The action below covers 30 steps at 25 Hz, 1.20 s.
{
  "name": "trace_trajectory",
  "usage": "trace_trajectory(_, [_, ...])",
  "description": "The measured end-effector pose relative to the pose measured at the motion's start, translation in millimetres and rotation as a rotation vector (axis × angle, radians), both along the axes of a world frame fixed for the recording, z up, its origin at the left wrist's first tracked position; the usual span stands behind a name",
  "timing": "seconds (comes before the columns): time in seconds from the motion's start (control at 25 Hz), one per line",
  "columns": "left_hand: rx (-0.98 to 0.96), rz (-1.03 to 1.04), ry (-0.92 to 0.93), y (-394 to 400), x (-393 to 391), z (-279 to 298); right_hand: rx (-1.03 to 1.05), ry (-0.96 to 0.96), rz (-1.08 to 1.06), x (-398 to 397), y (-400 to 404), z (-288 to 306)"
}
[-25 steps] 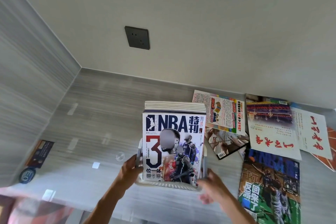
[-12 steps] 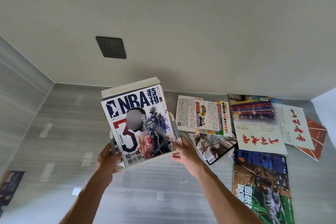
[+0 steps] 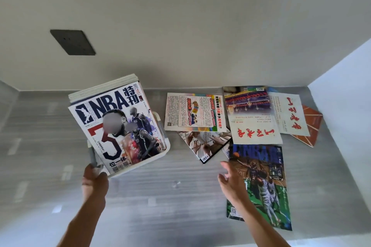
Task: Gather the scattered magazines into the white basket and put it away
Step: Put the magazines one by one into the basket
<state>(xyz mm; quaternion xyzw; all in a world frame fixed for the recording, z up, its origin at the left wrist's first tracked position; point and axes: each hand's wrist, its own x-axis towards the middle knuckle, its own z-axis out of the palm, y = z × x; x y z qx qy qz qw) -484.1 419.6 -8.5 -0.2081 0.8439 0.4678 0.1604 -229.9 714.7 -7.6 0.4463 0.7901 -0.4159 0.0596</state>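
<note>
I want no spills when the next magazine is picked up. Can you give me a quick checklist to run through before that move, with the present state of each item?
1. Left hand holds the white basket by its near corner: ok.
2. Basket level: not ok, it sits tilted, with the stacked magazines leaning.
3. Right hand free to pick: ok, fingers open over the green NBA magazine.
4. Green NBA magazine free to lift: ok, it lies on top at the near edge of the pile.
5. Room left in the basket: cannot tell, the stack hides the inside.
6. All loose magazines in view: cannot tell, some overlap.
</note>
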Motion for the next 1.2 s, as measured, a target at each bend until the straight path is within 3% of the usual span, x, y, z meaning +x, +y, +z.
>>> trace_trajectory(0.08, [-0.112,-0.039,-0.007,5.0,0.7,12.0,0.015,0.058,0.076,-9.7,-0.3,-1.1])
trace_trajectory(0.28, [-0.476,-0.434,0.352,24.8,27.7,34.5,0.038,0.042,0.238,-14.1,-10.0,-6.8])
trace_trajectory(0.4, [-0.459,-0.586,0.482,47.7,49.3,42.4,0.034,-0.013,0.268,4.3,-10.2,-9.3])
trace_trajectory(0.52, [-0.313,-0.805,0.603,81.8,87.3,38.6,0.093,-0.048,0.162,44.5,13.7,-9.4])
trace_trajectory(0.64, [-0.141,-1.111,0.392,129.8,144.6,28.8,0.318,-0.330,-0.044,107.3,47.6,-14.8])
trace_trajectory(0.76, [-0.117,-1.306,0.019,177.0,197.1,6.4,0.293,-0.369,-0.128,140.2,50.3,-22.3])
trace_trajectory(0.8, [-0.086,-1.293,-0.139,191.9,208.4,1.3,0.273,-0.349,-0.167,141.9,48.8,-25.4])
trace_trajectory(0.88, [0.069,-1.064,-0.406,220.4,224.4,-3.5,0.252,-0.316,-0.243,146.0,50.7,-27.3])
trace_trajectory(1.0, [0.216,-0.667,-0.615,246.4,229.3,-6.3,0.286,-0.320,-0.176,156.3,55.4,-25.9])
trace_trajectory(1.12, [0.318,-0.697,-0.687,260.4,243.1,-3.5,0.285,-0.294,-0.099,161.5,46.0,-22.3])
trace_trajectory(1.2, [0.245,-0.840,-0.546,266.8,257.8,1.4,0.266,-0.296,-0.063,166.5,43.1,-21.2])
